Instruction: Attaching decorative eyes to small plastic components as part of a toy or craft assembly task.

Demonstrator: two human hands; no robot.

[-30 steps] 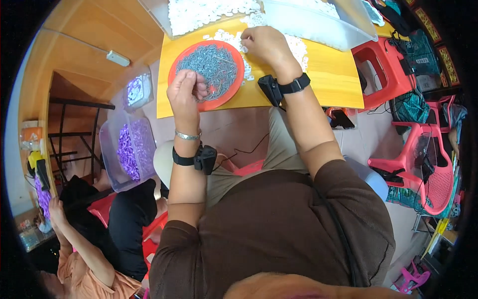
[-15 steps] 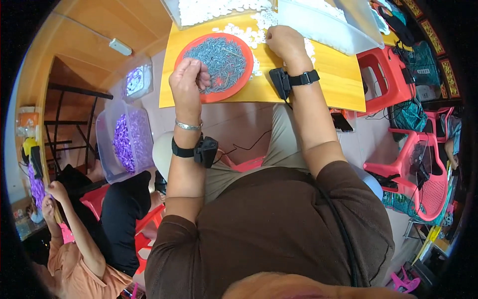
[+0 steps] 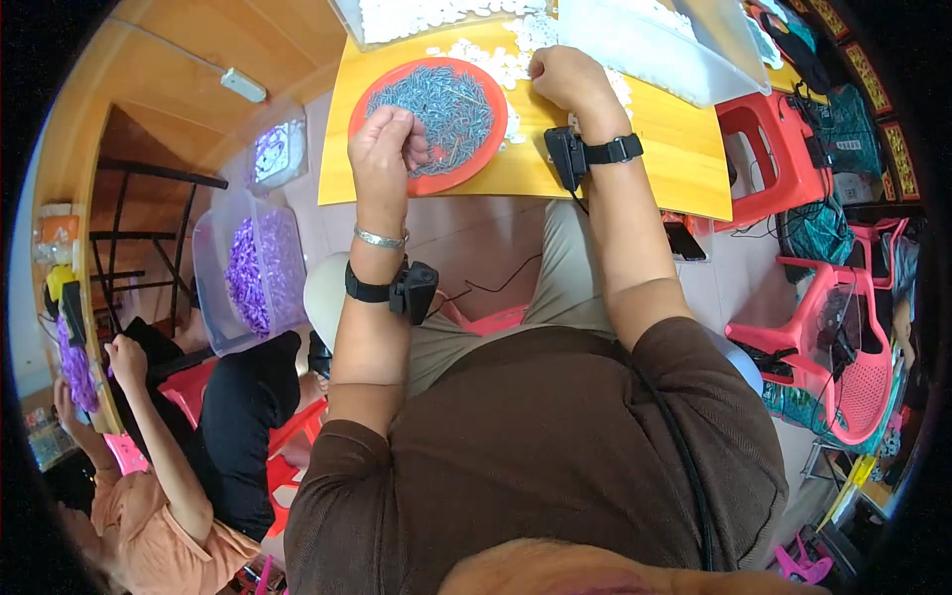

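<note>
A round red plate (image 3: 499, 147) on the yellow table holds a heap of small grey-blue screws (image 3: 451, 104). Over the plate's left side is my left hand (image 3: 382, 142), thumb and fingers drawn together in a pinch; whatever it grips is too small to name. My right hand (image 3: 568, 77) is curled closed just right of the plate, beside the loose small white plastic pieces (image 3: 499, 65). Its fingertips are turned away, so anything between them is hidden.
Clear bins of white pieces, a left one (image 3: 382, 36) and a right one (image 3: 650, 59), stand along the table's far side. A clear bin with purple pieces (image 3: 253, 283) is on the left. A co-worker (image 3: 169, 496) sits lower left. Red and pink plastic stools (image 3: 764, 149) stand right.
My left hand has shifted slightly right over the screws. My right hand stays nearly in place. The co-worker's hands have moved farther apart.
</note>
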